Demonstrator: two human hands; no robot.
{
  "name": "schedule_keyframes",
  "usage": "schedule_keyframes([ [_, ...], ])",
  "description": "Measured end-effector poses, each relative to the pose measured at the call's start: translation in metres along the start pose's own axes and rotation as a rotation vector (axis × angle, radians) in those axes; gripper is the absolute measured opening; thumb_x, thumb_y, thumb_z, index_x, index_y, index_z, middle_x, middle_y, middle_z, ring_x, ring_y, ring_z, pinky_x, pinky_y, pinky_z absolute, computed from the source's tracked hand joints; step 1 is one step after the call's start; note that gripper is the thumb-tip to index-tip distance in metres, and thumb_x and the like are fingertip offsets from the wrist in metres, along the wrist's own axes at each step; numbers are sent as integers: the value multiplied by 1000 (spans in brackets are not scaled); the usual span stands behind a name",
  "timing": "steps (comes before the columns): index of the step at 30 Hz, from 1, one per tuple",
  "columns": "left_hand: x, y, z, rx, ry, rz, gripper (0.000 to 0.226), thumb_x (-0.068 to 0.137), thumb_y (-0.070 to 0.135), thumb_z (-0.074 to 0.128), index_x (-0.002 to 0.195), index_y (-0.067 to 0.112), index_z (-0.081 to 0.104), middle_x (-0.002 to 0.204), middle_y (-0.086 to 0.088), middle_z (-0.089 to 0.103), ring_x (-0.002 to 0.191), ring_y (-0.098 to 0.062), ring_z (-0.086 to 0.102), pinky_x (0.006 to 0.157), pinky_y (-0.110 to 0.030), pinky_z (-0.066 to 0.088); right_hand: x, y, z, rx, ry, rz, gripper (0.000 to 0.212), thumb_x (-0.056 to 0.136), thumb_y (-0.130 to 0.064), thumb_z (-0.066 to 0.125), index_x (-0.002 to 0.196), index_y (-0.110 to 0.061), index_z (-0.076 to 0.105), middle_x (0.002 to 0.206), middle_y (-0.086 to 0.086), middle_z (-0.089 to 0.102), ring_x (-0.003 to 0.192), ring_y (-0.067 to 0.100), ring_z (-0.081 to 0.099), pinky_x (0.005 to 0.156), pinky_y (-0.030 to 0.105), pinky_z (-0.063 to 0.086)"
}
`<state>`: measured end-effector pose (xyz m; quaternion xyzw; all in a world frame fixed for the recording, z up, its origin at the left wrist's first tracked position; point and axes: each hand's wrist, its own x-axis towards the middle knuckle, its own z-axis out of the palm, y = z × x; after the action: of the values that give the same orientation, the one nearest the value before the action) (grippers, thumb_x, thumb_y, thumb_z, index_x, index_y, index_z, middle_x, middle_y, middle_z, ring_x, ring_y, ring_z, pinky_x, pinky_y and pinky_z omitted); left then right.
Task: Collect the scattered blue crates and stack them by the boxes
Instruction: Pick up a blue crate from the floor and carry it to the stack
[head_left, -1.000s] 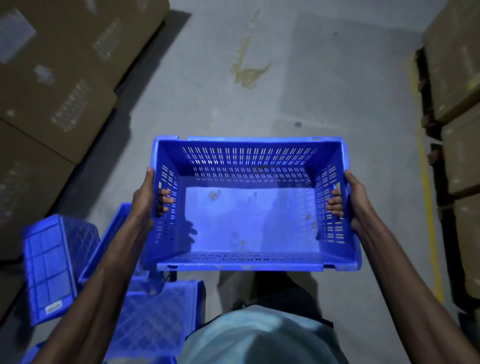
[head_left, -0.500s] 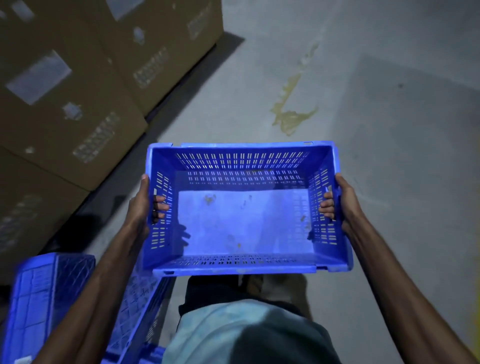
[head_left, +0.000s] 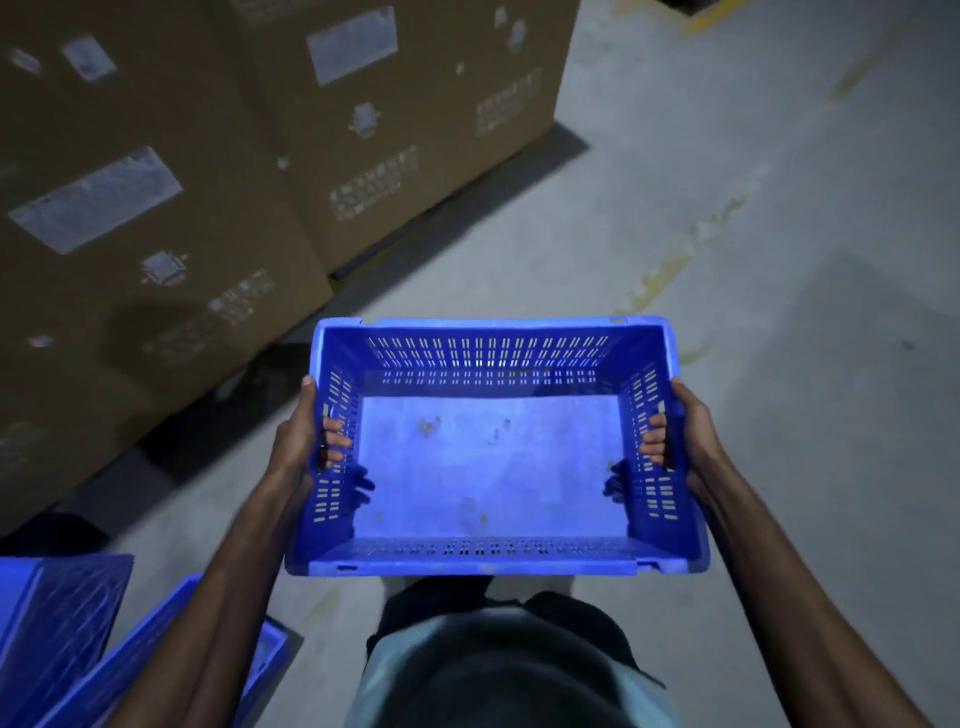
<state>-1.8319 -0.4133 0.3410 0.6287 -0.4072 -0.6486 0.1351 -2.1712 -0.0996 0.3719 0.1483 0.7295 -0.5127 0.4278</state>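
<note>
Shirt (head_left: 509, 675) nearest, pale, at the bottom edge. Just left of it, under the left forearm, loose blue crates (head_left: 57, 639) on the ground, tipped and overlapping rather than squarely nested: a likely trip hazard on any step or turn to that side, with the carried load blocking the view down. Impossible to tell from this angle whether anything lies in them. Next out, held blue crate (head_left: 493, 467), off the ground in front of the body, roughly level, long side across. Left hand (head_left: 298, 441) clamped on the left end wall, fingers (head_left: 335, 441) hooked in through the handle slot; right hand (head_left: 688, 436) gripping the right end wall the same way, fingers (head_left: 654, 441) showing inside. Hold by hooked fingers alone, hence a risk of twisting loose or pinching a knuckle on a knock against a carton corner. Inside: nothing but a few brownish smudges on the solid bottom, slotted walls all round. Beyond, grey concrete floor (head_left: 753, 364) with a yellowish stain (head_left: 660, 280). Farthest, to the left, tall cardboard boxes (head_left: 166, 218) with pale labels, closed, contents hidden; apart from the held crate, and presumably the stacking spot at their foot. Not yet set down or stacked.
</note>
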Motion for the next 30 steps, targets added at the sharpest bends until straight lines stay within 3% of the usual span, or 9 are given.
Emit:
schedule_keyframes([
  [7,66,57,49,-160,79,-91,74,86,83,50,77,10,54,55,-8,52,35,-15,42,34,-20,33,105,-120,45,-103,-104,26,58,94,-69,46,67,-18,39,48,1,34,36,16,31,39,20,23],
  [15,118,68,108,-304,329,-181,73,88,80,52,78,8,56,48,-5,56,35,-16,44,34,-20,36,244,-234,113,-388,-242,7,61,90,-73,52,68,-17,46,52,4,43,37,19,42,39,21,30],
  [17,130,68,133,-325,384,-210,74,88,81,51,77,8,57,49,-5,57,36,-17,46,36,-22,38,285,-261,127,-461,-279,-4,65,80,-80,58,69,-17,48,53,6,46,39,21,46,40,23,33],
  [20,152,67,176,-365,455,-237,73,89,80,48,74,10,58,53,-7,57,37,-17,48,38,-22,41,351,-293,142,-545,-310,-9,85,45,-95,70,71,-15,54,55,9,52,43,25,51,44,27,39],
  [22,174,61,203,-370,487,-265,76,85,84,48,75,10,59,53,-6,57,38,-18,49,42,-25,43,396,-310,153,-601,-300,-33,93,36,-98,69,72,-13,59,58,11,57,46,27,55,48,30,43],
  [27,253,35,263,-392,523,-316,79,82,87,48,78,8,60,56,-7,60,48,-23,54,53,-34,46,510,-330,187,-715,-284,-74,91,42,-98,66,70,-12,63,62,15,61,49,30,60,54,34,47],
  [30,314,12,290,-385,544,-338,78,88,83,45,78,7,62,55,-8,61,47,-23,55,54,-34,46,577,-320,212,-758,-272,-115,80,58,-91,67,68,-11,63,61,16,62,47,29,60,54,35,47],
])
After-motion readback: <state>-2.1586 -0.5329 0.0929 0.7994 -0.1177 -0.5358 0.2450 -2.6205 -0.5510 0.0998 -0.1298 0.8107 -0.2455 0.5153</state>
